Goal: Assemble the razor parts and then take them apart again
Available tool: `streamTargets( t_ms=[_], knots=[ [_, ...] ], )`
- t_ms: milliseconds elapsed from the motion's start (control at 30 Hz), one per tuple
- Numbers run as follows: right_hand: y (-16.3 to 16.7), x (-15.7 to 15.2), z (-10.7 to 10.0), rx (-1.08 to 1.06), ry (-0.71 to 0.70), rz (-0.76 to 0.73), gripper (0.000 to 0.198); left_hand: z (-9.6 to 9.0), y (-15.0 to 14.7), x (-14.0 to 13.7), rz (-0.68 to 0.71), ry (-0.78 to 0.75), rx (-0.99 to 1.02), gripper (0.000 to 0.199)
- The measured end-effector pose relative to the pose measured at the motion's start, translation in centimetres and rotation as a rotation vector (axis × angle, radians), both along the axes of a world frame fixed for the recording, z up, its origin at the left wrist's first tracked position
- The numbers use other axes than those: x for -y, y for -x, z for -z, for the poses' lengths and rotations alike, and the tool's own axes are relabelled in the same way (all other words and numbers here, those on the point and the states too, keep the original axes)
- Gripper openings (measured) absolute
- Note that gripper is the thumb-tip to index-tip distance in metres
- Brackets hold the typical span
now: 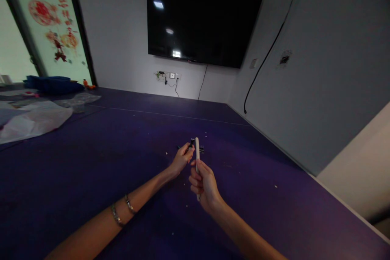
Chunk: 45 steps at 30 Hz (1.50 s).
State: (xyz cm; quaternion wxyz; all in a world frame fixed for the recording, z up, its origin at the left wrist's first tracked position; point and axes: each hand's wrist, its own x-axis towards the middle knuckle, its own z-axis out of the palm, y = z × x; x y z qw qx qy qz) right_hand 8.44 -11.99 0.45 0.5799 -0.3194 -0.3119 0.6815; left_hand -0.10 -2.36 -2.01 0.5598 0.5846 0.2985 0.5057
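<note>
- Two bracelets (115,214) circle the left forearm.
- One right hand (204,183), closed around one pale stick (197,148); the stick's longer part rises above the thumb, and its lower end shows below the curled fingers.
- One left hand (182,157), gripping one small black tool (191,144) just left of the stick's upper part; whether tool and stick touch, I cannot tell.
- One dark piece (201,149) shows behind the stick, too small to make out.
- Several white scraps (276,186) dot the purple surface (258,207), too tiny to count surely.
- One crumpled white sheet (39,124) lies far left, one blue bundle (53,84) beyond it.
- One thick black cable (269,50) hangs on the right-hand wall.
- One TV (198,16) is mounted on the far wall, two thin cords below it.
</note>
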Motion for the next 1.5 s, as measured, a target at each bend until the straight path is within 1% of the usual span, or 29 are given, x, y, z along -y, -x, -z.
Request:
streamTargets(
  t_ms=[133, 300, 500, 600, 733, 833, 933, 1067, 1133, 1267, 1367, 1500],
  knots=[
    [-0.2, -0.2, -0.2, -0.012, -0.015, 0.015, 0.033, -0.1, -0.2, 0.2, 0.011, 0.011, -0.007, 0.025],
    [0.0, 0.4, 0.2, 0.011, 0.027, -0.016, 0.033, -0.1, 0.0, 0.0, 0.018, 0.030, -0.008, 0.023],
    [-0.2, -0.1, -0.7, -0.006, -0.025, 0.026, 0.030, -0.1, -0.1, 0.1, 0.002, -0.003, -0.025, 0.026],
    [0.0, 0.0, -0.2, -0.004, -0.009, 0.004, 0.030, -0.1, -0.1, -0.1, 0.015, -0.012, -0.016, 0.024],
    [0.2, 0.4, 0.7, 0.005, 0.011, -0.020, 0.029, 0.1, 0.2, -0.5, -0.013, -0.007, 0.012, 0.023],
    [0.1, 0.0, 0.5, 0.010, -0.062, 0.024, 0.028, 0.3, 0.2, -0.6, -0.004, 0.013, 0.021, 0.025],
    [-0.4, -1.2, -0.1, 0.052, -0.143, 0.044, 0.028, 0.3, 0.1, -0.6, -0.011, 0.049, 0.026, 0.026],
    [-1.8, -3.5, -0.8, 0.212, -0.281, 0.114, 0.026, -0.1, 0.3, -0.5, -0.020, 0.092, 0.053, 0.027],
    [-2.8, -5.0, -1.0, 0.334, -0.353, 0.177, 0.026, -0.4, 0.4, -0.5, -0.031, 0.117, 0.065, 0.028],
    [-5.3, -8.1, -0.9, 0.618, -0.423, 0.291, 0.025, -0.8, 0.5, -0.3, -0.047, 0.200, 0.071, 0.025],
    [-6.8, -9.8, -0.3, 0.837, -0.460, 0.284, 0.028, -1.0, 0.4, -0.1, -0.075, 0.257, 0.084, 0.023],
    [-7.5, -11.0, 0.5, 1.074, -0.501, 0.263, 0.039, -1.0, 0.0, 0.1, -0.087, 0.367, 0.122, 0.018]
  ],
)
